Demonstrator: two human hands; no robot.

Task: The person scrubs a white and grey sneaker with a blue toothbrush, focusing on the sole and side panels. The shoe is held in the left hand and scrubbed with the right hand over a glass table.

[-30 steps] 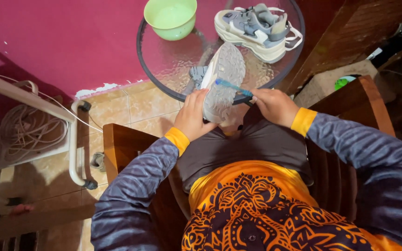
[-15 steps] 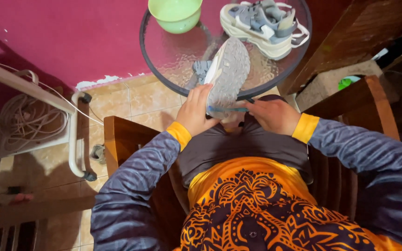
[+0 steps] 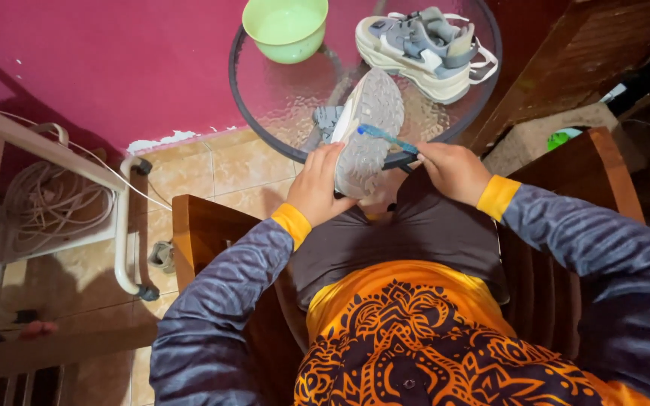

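Note:
My left hand (image 3: 319,186) grips a grey sneaker (image 3: 366,131) turned sole-up over the near edge of a round glass table (image 3: 265,98). In my right hand (image 3: 453,169) is a blue toothbrush (image 3: 387,138), and its head lies across the grey sole. The matching grey and cream sneaker (image 3: 423,49) rests upright on the far right of the table. At the table's far side stands a light green bowl (image 3: 286,26).
I sit in a wooden chair (image 3: 189,233) with armrests on both sides. A cream metal rack (image 3: 54,195) with coiled cable stands on the tiled floor at left. A magenta wall (image 3: 99,68) lies behind the table. Dark wooden furniture (image 3: 588,53) is at right.
The view has shifted slightly. The toothbrush has moved along the sole while my left hand keeps the sneaker in place.

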